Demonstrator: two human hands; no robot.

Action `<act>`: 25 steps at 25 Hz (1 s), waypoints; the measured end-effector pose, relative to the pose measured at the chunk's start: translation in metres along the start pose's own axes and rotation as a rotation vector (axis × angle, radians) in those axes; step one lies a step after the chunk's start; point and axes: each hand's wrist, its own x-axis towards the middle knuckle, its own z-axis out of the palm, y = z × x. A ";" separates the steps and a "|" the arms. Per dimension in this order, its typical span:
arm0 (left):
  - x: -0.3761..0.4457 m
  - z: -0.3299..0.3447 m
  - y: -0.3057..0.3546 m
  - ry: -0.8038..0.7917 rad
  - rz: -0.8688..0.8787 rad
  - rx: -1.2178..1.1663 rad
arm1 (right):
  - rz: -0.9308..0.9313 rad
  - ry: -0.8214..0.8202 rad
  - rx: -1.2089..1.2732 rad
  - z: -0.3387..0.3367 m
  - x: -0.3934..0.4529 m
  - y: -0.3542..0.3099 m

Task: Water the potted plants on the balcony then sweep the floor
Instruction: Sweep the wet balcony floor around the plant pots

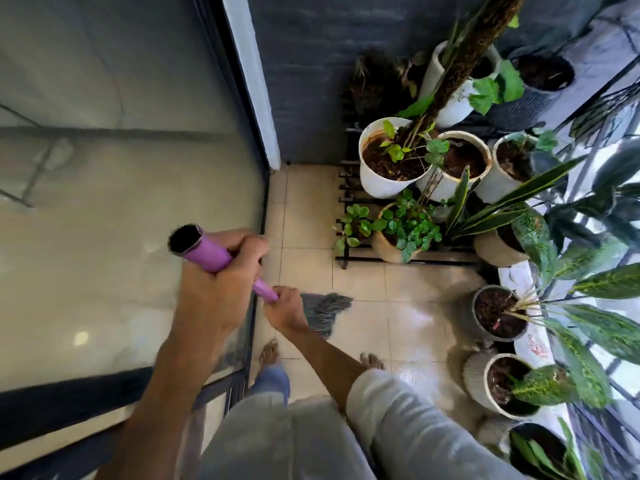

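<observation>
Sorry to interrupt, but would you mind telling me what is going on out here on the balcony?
A person is cleaning the tiled floor with a purple-handled mop. The left hand grips the handle near its top end and the right hand grips it lower down. The grey mop head rests on the tiles just in front of the person's bare feet. Potted plants stand on a black rack and along the railing side to the right.

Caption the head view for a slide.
Both hands, left hand and right hand, grip a purple-handled grey string mop on beige balcony tiles.
</observation>
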 end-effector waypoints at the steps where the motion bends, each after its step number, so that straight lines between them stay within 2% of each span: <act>1: 0.003 -0.011 0.001 -0.029 0.019 0.002 | 0.017 -0.013 0.049 0.015 0.000 -0.017; 5: 0.025 -0.040 0.004 -0.155 0.042 -0.043 | 0.089 0.055 0.130 0.046 -0.009 -0.041; 10: 0.034 -0.015 -0.001 -0.251 -0.008 -0.208 | 0.056 0.134 -0.063 -0.003 -0.018 -0.001; 15: -0.003 0.072 -0.031 -0.517 0.038 -0.177 | 0.224 0.242 -0.126 -0.089 -0.033 0.099; 17: -0.022 0.109 -0.046 -0.554 0.016 -0.171 | 0.313 0.291 -0.094 -0.113 -0.046 0.145; 21: -0.056 0.174 -0.081 -0.682 -0.079 -0.191 | 0.515 0.399 0.009 -0.130 -0.089 0.226; 25: -0.101 0.237 -0.095 -0.922 -0.132 -0.162 | 0.654 0.505 0.189 -0.131 -0.145 0.295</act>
